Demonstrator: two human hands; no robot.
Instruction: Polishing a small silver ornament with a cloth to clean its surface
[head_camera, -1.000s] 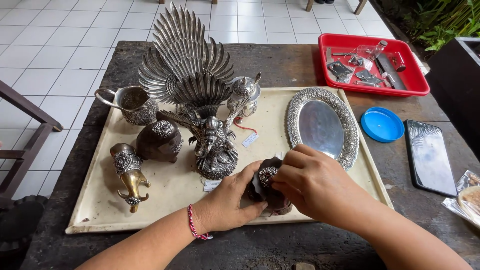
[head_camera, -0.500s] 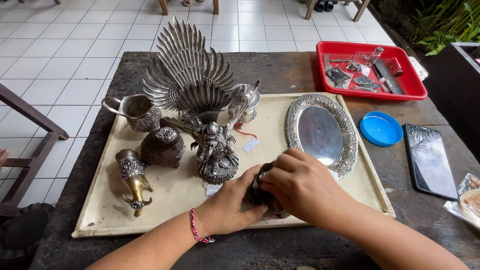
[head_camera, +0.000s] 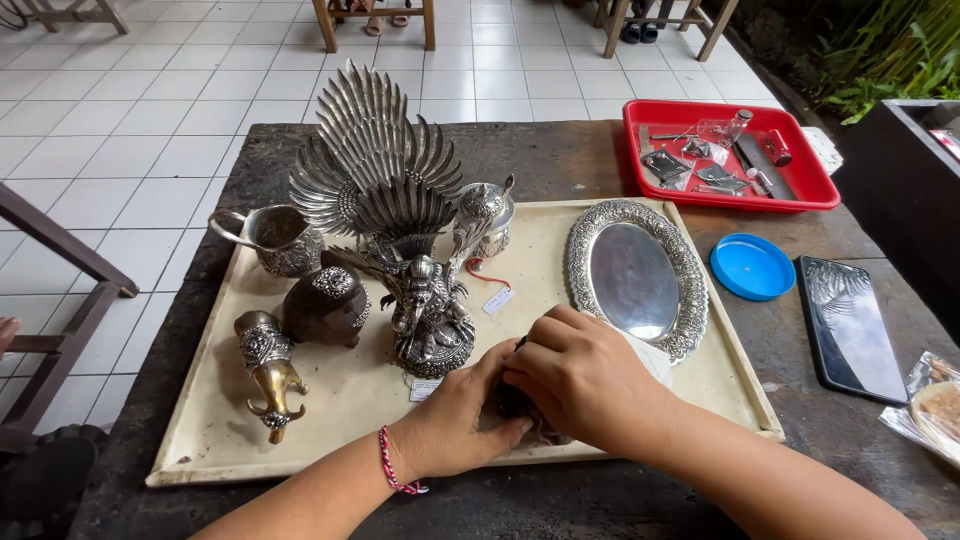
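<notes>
Head view: both hands met low on a cream tray (head_camera: 200, 440) lying on a dark, rough stone-like desk (head_camera: 600, 500). The left hand (head_camera: 455, 420), a red cord bracelet at its wrist, and the right hand (head_camera: 580, 385) were cupped together and clamped round a small dark object (head_camera: 515, 402) near the tray's front edge, mostly hidden by the fingers; its shape could not be told. Just behind the hands stood an ornate silver winged figurine (head_camera: 400, 220) with fanned, ridged feathers, a small white tag (head_camera: 425, 389) at its base and a second tag on a red string (head_camera: 497, 299) beside it. Left of it sat an embossed silver jug (head_camera: 275, 238), a dark rounded pot with silver trim (head_camera: 328, 305) and a brass elephant figure (head_camera: 268, 373). Right lay an oval silver platter (head_camera: 635, 278) with a beaded, embossed rim. Off the tray: a round blue lid (head_camera: 752, 267), a flat black phone (head_camera: 850, 325), a red plastic tray (head_camera: 800, 190) of small tools, a clear plastic packet (head_camera: 930, 405) at the desk's right edge.
</notes>
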